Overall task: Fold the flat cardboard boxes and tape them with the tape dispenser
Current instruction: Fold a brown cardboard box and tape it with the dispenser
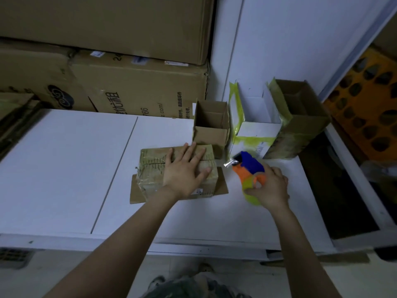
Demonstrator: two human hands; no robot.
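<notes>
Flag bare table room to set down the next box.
Widest: the left half of the table, between the stacked cartons, the taped box under the left hand and the front edge. Also the front strip between the forearms. Crowded: back right, three open boxes, right hand gripping the tape dispenser before them.

The person is wearing a mottled grey-green camouflage garment [193, 287] on the legs; the left hand [182, 177], right hand [272, 190] and forearms [129, 237] are showing bare.

Blue-orange-yellow tape dispenser [249, 171], brown box [178, 168]

Tape dispenser [249, 171] right of taped box [154, 168]
</notes>
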